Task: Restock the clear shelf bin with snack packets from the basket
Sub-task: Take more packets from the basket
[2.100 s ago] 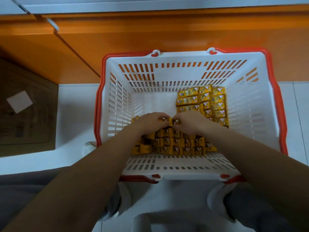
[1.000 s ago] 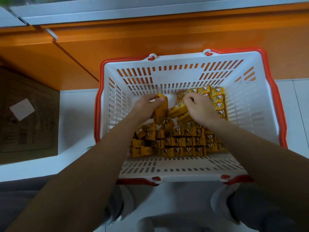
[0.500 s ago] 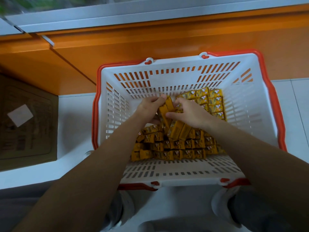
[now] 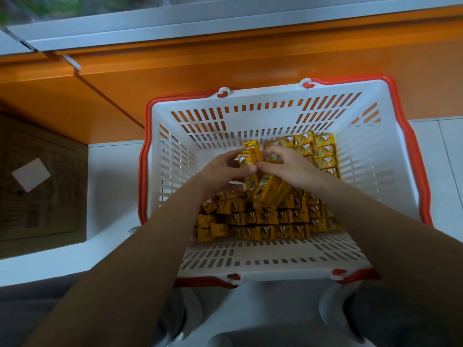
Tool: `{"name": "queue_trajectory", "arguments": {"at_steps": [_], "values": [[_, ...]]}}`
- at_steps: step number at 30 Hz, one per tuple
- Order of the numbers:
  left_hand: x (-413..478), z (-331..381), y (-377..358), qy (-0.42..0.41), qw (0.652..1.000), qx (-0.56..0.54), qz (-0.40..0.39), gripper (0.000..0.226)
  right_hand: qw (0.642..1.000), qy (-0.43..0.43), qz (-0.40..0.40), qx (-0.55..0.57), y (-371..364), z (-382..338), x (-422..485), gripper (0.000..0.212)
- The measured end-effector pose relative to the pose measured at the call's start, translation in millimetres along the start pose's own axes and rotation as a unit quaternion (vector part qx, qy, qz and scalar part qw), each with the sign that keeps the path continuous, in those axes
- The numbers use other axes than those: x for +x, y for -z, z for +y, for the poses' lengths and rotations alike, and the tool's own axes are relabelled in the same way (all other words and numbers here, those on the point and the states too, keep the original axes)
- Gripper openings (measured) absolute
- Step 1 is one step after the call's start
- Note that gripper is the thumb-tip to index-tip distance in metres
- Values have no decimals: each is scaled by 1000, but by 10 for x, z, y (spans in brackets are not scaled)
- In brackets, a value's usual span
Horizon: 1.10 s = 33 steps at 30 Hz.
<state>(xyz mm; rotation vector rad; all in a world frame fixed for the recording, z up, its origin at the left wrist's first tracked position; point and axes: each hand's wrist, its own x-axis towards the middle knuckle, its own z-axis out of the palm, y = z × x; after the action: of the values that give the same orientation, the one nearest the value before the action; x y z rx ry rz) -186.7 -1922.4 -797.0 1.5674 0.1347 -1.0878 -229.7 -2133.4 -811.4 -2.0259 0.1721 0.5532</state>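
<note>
Left hand (image 4: pixel 220 171), right hand (image 4: pixel 288 169) gripping packets (image 4: pixel 269 192) (mid-basket (image 4: pixel 375 176))

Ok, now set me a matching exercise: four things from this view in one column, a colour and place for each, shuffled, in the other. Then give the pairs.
Things
1. basket
2. cardboard box
3. lifted packets
4. paper label

Descriptions
A. yellow, gripped between the left hand and the right hand
B. small white square, on something brown
C. white with a red rim, in front of the orange panel
D. large, brown, at the left

Pairs: 1-C, 2-D, 3-A, 4-B
</note>
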Motion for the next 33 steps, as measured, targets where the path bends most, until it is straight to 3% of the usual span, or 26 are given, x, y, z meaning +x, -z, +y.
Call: {"name": "queue_trajectory", "arguments": {"at_steps": [6,11,13,17,22,26,29,33], "values": [[21,3,-42,5,999,-36,24,64,1000,-2,-11,23,-24,-82,9,30],[0,25,-47,15,997,-38,62,38,999,8,32,20,36,-142,-42,23],[-18,12,-62,10,998,13,68,34,998,20,58,5,79,-163,-64,33],[-74,-30,-240,4,999,-6,34,28,995,2,98,1,105,-150,-81,50],[-67,-78,-395,4,999,-46,21,44,995,-41,86,-2,32,-81,-45,43],[-20,-41,-437,16,1000,-15,12,54,994,-52,100,17,5,-32,10,47],[19,-51,-457,25,999,-28,18,42,991,-72,100,48,16,-5,12,69],[42,-89,-445,33,995,-76,49,42,976,-95,92,174,18,30,-11,67]]}}
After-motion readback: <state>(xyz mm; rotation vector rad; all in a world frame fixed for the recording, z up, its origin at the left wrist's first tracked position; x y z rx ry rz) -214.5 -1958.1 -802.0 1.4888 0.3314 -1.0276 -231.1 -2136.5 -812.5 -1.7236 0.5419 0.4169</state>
